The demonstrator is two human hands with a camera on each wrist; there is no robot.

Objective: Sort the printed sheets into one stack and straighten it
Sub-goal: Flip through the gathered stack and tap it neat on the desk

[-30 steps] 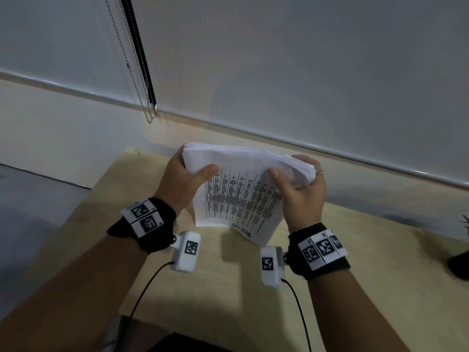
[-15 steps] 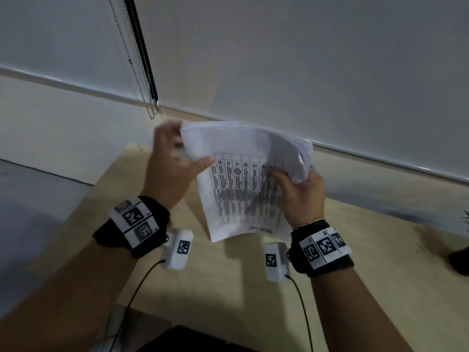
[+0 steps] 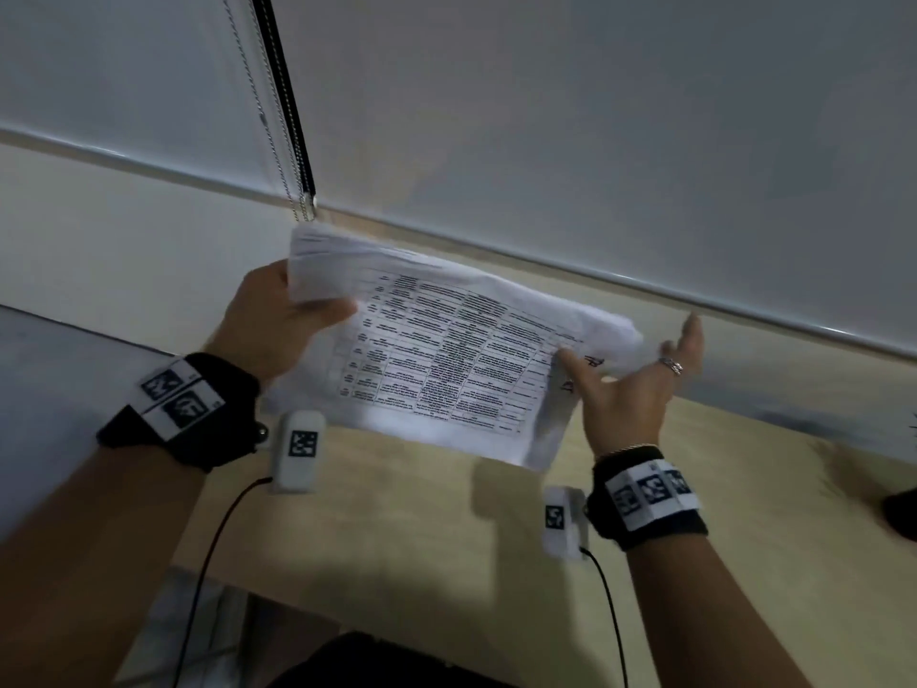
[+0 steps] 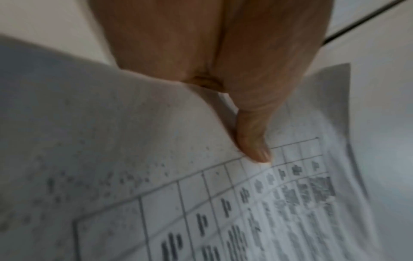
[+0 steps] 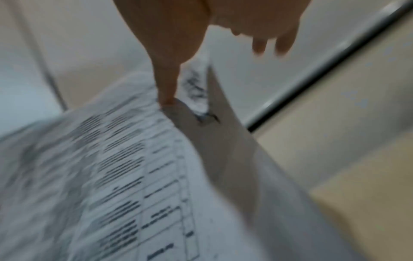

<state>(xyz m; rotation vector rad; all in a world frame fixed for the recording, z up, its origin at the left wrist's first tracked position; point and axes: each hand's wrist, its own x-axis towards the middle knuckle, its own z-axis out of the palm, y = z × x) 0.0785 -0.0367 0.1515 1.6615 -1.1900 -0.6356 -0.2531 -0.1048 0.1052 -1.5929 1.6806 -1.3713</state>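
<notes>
from here the left hand has its grip clenched on the left end of the printed sheets, thumb on top — the stack hangs in the air above the table, near its far edge. the sheets look gathered into one bundle, but edges are ragged and one corner droops, so i judge squaring is left. the right hand is released, fingers spread, thumb touching the right end. a blind cord hangs behind; a dark object sits at the table's right edge.
</notes>
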